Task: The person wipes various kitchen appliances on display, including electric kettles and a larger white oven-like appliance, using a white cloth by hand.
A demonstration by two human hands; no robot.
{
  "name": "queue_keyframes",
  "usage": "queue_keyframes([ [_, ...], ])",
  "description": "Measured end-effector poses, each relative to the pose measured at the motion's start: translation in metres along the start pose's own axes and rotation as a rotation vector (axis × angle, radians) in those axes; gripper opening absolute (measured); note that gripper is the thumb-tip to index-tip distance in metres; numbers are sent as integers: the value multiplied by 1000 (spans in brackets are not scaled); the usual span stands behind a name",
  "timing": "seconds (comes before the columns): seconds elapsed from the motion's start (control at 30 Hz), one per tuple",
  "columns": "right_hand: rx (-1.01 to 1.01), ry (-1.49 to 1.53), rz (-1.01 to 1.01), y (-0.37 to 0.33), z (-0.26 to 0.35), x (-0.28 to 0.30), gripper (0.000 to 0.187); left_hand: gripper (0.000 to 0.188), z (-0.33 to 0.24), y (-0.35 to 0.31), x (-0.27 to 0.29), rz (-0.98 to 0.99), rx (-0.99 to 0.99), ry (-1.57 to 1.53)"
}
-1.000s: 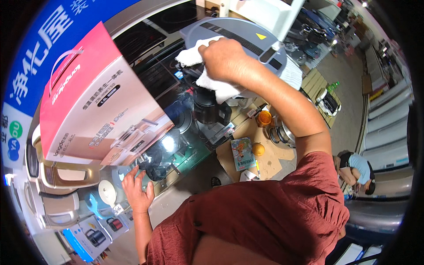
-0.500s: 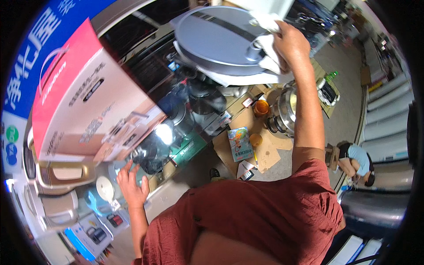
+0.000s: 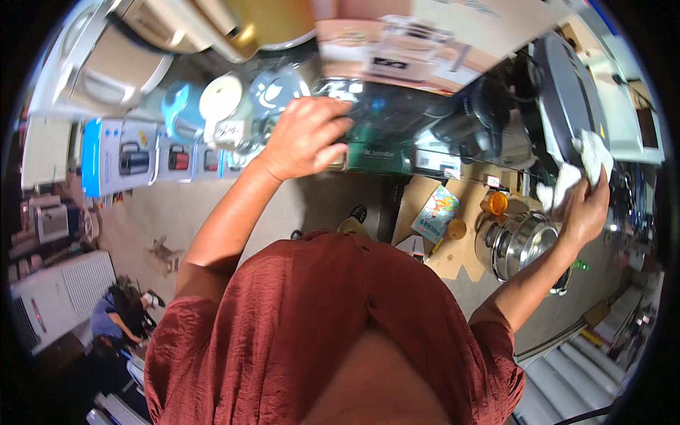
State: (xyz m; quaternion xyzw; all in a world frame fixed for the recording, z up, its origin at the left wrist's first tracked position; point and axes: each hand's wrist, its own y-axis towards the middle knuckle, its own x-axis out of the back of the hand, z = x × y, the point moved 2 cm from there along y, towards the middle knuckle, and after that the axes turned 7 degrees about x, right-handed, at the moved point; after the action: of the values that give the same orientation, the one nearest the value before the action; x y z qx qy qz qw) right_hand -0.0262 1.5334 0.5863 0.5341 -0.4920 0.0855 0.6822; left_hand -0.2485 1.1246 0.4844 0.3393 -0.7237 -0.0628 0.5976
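My right hand grips a crumpled white cloth against the near edge of a round, flat grey appliance at the right. My left hand hovers at the front edge of a glass-topped counter, its fingers bent and a little apart, with nothing visible in them. Near that hand are a clear glass vessel, a cream-lidded jar and a light-blue jug. Beyond it stands a large pink and beige carton.
Boxed kettles line the counter's left. Below its right part lie a picture book, an orange jar and a shiny steel pot by cardboard. A person crouches at lower left.
The view has swung left, so the grey appliance and carton appear farther right. My left hand's fingers have bent more. My right hand still grips the cloth at the appliance's edge.
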Motion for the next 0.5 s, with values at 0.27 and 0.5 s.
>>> queue_keyframes([
  [0.27, 52, 787, 131, -86, 132, -3, 34, 22, -22, -188, -1, 258, 307, -184],
  [0.5, 454, 520, 101, -103, 276, 33, 49, 18, 1, -491, 4, 427, 1214, -152],
])
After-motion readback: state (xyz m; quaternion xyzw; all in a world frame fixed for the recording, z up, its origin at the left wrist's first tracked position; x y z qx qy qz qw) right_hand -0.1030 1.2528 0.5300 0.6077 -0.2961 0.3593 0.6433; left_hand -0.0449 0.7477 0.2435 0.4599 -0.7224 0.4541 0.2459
